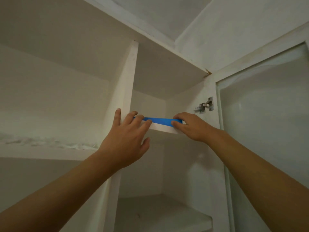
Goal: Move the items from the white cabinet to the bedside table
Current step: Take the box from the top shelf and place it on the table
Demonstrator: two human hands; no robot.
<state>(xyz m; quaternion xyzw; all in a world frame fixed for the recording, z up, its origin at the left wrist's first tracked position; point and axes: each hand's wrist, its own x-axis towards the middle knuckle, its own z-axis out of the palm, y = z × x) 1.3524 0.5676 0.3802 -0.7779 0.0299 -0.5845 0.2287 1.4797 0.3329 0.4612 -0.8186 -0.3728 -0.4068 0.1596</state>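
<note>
Hands, left hand (pixel 123 144) and right hand (pixel 190 126), are pinching opposite ends of a thin, seemingly light, stiff blue item (pixel 160 121) on the cabinet shelf (pixel 164 128).

A flat, thin blue item (pixel 159 121), seen edge-on as a long strip, lies at the front edge of a white shelf (pixel 164 128) inside the open white painted wooden cabinet (pixel 128 77). It sits level, running left to right along the shelf's lip in the narrow right-hand compartment, just right of the upright divider. Its two ends are covered by fingers, so its full outline and what it is cannot be told. The shelf below it in the same compartment is white too.
</note>
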